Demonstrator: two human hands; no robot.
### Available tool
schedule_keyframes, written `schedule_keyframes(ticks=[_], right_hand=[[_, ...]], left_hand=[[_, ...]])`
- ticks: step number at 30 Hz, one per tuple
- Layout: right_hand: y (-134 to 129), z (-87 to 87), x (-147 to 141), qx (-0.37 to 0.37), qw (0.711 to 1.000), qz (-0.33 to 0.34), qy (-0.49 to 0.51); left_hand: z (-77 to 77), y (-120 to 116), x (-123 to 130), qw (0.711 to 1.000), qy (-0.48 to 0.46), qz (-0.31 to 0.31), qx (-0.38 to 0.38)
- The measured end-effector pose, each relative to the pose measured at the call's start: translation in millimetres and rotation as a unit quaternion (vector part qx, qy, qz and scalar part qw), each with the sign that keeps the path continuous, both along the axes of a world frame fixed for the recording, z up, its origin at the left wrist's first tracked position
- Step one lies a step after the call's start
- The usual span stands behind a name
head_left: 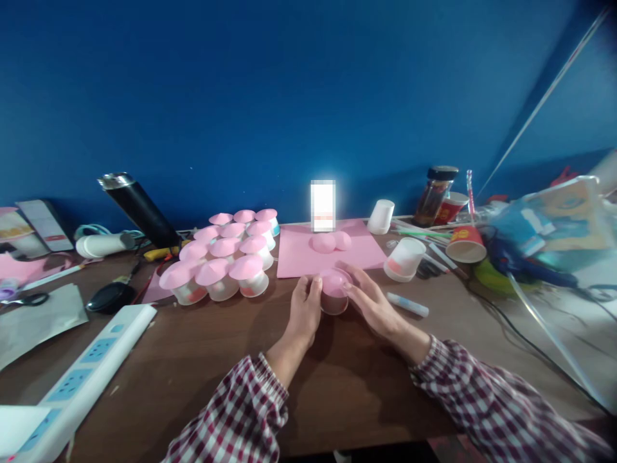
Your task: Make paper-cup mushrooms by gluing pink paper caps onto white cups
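In front of me stands a white paper cup [334, 305] with a pink paper cone [332, 280] on its top. My left hand [304, 310] is closed at the left side, its thumb and fingers on the cone's edge by the cup. From the right, my right hand [373, 301] grips the cone's rim between thumb and fingers. The hands hide part of the cup's sides. Beyond them, pink paper discs [324, 242] lie on a pink sheet [294, 257]. To the left, several cups with pink cone tops [216, 270] stand grouped in rows.
A glue stick [407, 305] lies right of my hands, near an upturned paper cup [405, 260]. Another white cup [380, 217] stands by the wall. Further right are a red cup [465, 244] and a glue gun [525, 263]. A power strip [96, 366] lies at the left.
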State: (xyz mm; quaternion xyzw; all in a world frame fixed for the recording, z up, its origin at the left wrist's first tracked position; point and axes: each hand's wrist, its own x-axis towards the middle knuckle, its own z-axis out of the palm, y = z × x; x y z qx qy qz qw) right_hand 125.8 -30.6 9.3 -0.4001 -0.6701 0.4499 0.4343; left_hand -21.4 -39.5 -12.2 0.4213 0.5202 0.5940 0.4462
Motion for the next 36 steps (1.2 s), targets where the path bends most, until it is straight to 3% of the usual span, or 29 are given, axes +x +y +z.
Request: schedule_keyframes(ticks=[5, 9, 15, 28, 36], right_hand=[[2.6, -4.9, -1.4, 0.006, 1.000, 0.016, -0.005], [7.0, -15.1, -3.9, 0.015, 1.000, 0.021, -0.004], [10.7, -23.3, -1.0, 0.039, 0.999, 0.029, -0.016], [4.1, -7.3, 0.1, -0.031, 0.999, 0.021, -0.023], [6.5, -12.0, -1.7, -0.029, 0.999, 0.002, -0.033]], left_hand=[[-3.2, 1.1, -2.1, 0.999, 0.015, 0.012, 0.027], [-1.1, 0.9, -3.5, 0.998, 0.058, 0.029, 0.017], [-1.7, 1.5, -3.6, 0.998, 0.051, 0.032, 0.010], [-7.9, 2.7, -1.9, 1.000, -0.009, 0.019, 0.006], [-8.6, 3.0, -2.9, 1.000, 0.007, 0.019, 0.018]])
